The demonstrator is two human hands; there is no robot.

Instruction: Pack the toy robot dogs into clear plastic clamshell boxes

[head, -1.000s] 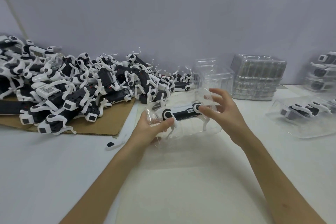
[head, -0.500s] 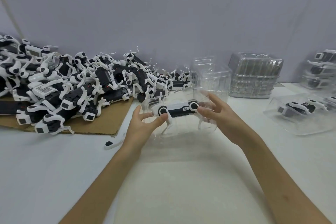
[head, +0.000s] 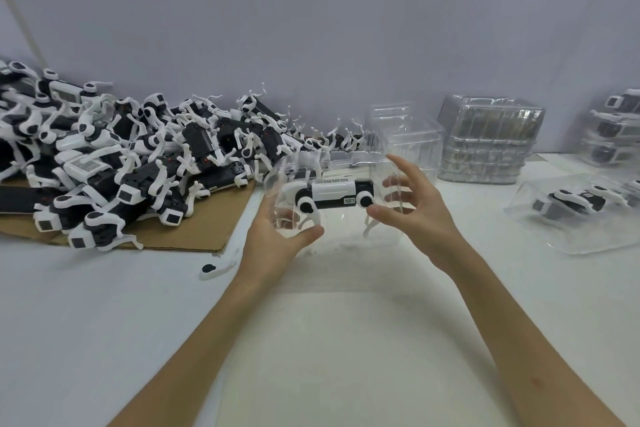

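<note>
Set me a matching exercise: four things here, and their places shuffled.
1. heap of black-and-white toy robot dogs
2. stack of clear plastic clamshell boxes
3. clear clamshell box holding one toy dog
4. loose white toy leg with black end

A. between left hand and right hand
B. on white table by left wrist
C. on brown cardboard
D. against wall, right of centre

Pairs: 1-C, 2-D, 3-A, 4-B.

Stickers on the toy dog (one barcoded) are too blurred to read.

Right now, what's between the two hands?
Head view: a clear box with one toy dog inside; left hand and right hand hold its ends.
</note>
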